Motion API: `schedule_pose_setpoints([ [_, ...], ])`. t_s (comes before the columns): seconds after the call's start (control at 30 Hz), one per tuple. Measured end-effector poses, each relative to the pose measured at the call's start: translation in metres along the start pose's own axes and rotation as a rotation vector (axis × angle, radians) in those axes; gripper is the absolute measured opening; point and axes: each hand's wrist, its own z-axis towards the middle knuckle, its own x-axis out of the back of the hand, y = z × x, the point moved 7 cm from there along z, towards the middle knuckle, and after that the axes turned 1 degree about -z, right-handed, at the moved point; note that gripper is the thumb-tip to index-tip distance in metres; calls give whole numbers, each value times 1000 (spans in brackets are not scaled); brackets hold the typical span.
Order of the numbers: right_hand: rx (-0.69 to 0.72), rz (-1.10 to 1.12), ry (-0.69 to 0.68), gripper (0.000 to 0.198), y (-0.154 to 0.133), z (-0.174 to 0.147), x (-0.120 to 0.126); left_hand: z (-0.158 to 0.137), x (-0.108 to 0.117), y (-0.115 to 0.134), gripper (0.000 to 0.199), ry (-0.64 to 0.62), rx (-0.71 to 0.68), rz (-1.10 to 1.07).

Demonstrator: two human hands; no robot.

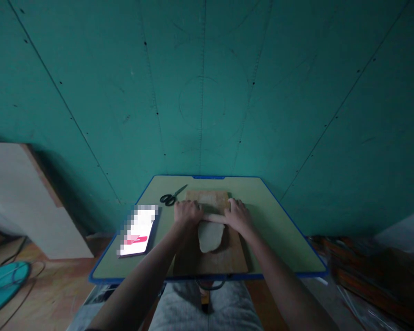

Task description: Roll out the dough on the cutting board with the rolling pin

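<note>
A pale wooden rolling pin [214, 218] lies crosswise at the far edge of a flattened piece of dough [210, 236]. My left hand [188, 212] is closed around the pin's left end, and my right hand [237, 214] grips its right end. Beneath the dough is a wooden cutting board [209, 265], its long side pointing away from me. Whether dough continues under or beyond the pin, I cannot tell.
Black-handled scissors [172, 196] lie left of the board's far end. A tablet [138, 231] with a lit screen rests on the table's left side. The small table [283, 248] has a blue rim and stands against a green wall [200, 92]. A white panel [37, 202] leans at left.
</note>
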Motion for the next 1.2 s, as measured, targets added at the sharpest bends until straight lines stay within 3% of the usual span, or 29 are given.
schedule_pose_setpoints([
  [0.2,163,-23,153,27,-18,-55,13,-43,11,-4,40,127,-72,12],
  [0.37,288,17,282,25,-23,-88,14,-76,13,-10,37,59,-151,16],
  [0.57,323,210,222,20,-20,-78,16,-104,1,-12,28,-74,-225,-3],
  [0.77,281,573,374,26,-11,-56,39,-119,-3,-49,32,-193,30,-109],
  [0.83,280,594,304,26,-16,-55,37,-121,4,-69,34,-162,159,-129],
  [0.93,447,467,29,30,-44,-66,23,-123,14,-89,35,-110,253,-186],
  [1.0,567,334,-124,50,-61,-79,13,-124,17,-93,34,-94,264,-221],
  [1.07,619,244,-198,82,-67,-86,7,-126,17,-93,33,-101,259,-252],
  [1.1,619,230,-212,88,-67,-85,6,-127,16,-92,33,-106,257,-269],
  [1.2,601,302,-216,63,-58,-74,4,-129,13,-90,35,-107,251,-344],
])
